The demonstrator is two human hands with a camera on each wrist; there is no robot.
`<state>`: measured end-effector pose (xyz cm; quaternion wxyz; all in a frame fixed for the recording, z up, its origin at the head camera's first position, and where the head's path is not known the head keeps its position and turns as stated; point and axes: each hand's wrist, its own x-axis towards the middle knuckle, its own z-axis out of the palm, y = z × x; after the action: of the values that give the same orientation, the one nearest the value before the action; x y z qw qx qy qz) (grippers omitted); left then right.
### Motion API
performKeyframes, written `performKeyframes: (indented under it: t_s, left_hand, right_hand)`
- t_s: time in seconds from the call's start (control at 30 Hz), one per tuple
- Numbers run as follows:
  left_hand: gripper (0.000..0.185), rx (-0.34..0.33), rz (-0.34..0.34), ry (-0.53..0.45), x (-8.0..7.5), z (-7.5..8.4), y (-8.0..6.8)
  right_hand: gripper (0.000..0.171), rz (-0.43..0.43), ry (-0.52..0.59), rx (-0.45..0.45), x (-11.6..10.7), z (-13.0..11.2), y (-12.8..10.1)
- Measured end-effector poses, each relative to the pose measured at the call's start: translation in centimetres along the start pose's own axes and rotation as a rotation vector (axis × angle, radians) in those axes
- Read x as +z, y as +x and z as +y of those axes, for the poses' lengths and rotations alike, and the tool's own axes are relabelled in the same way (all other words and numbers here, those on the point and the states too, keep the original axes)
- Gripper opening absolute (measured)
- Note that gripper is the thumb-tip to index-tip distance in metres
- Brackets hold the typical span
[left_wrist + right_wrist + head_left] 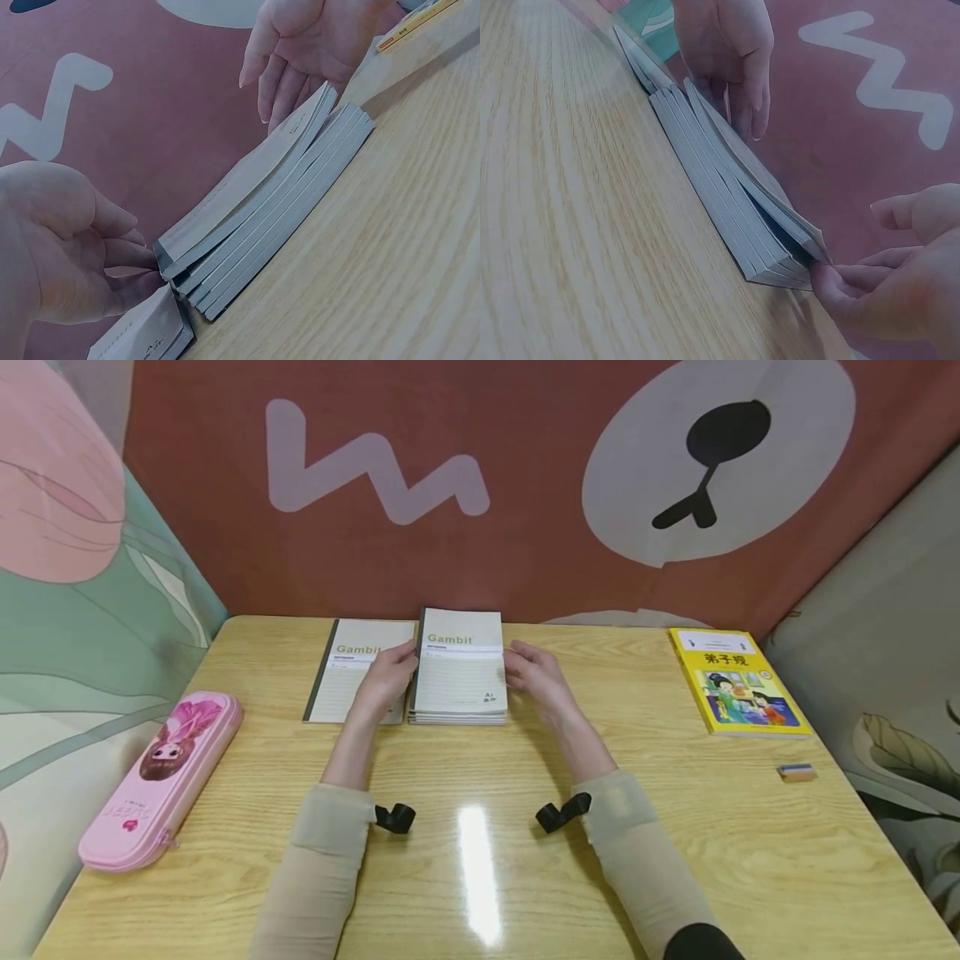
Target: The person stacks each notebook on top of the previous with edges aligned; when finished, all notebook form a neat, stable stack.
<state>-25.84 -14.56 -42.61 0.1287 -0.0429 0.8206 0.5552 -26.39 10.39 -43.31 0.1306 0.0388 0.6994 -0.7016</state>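
Near the far edge of the counter [720, 827]: the stack [460, 668] of pale notebooks, lying flat, dark spines to the left. Upper notebooks slightly bowed, with a gap between them and the rest, plainest at the right-hand corner. Step in hand, as judged: squaring or steadying the stack from both sides. Next move probably calling for light, even pressure inward, enough to bring edges level without skewing the pile.

At the spine side, the left hand [386, 677], its fingers [127, 253] loosely bent and parted, tips seemingly touching the spine edge, no grasp visible. At the opposite side, the right hand [536, 675], relaxed and fairly wide, one tip against the raised corner; hard to tell whether bearing any weight there.

Just left of the stack, partly under the left hand: another notebook [337, 681], flat, with a similar cover. Farther left, the pink pencil case [161, 781], slanted. Well to the right, the yellow book [738, 681], with a small block [797, 772] nearer the front. Behind everything, reddish-brown cloth [525, 527].
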Motion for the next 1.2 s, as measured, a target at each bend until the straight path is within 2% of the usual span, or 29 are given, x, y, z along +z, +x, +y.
performKeyframes:
  t_s: [0.23, 0.63, 0.83, 1.2]
  left_hand:
    - [0.053, -0.016, -0.017, 0.045, -0.09, 0.11, -0.12]
    - [0.055, 0.019, -0.041, 0.155, 0.09, 0.48, -0.54]
    - [0.055, 0.002, -0.069, 0.199, 0.11, 0.59, -0.54]
    - [0.057, 0.004, -0.043, 0.251, 0.29, 0.51, -0.52]
  right_hand:
    - [0.064, -0.017, -0.06, 0.002, -0.11, -0.06, 0.01]
    - [0.065, -0.025, -0.067, 0.019, -0.07, -0.28, 0.05]
    - [0.065, -0.031, -0.09, 0.015, -0.09, -0.17, 0.2]
    - [0.065, -0.053, -0.138, 0.022, -0.03, -0.12, 0.09]
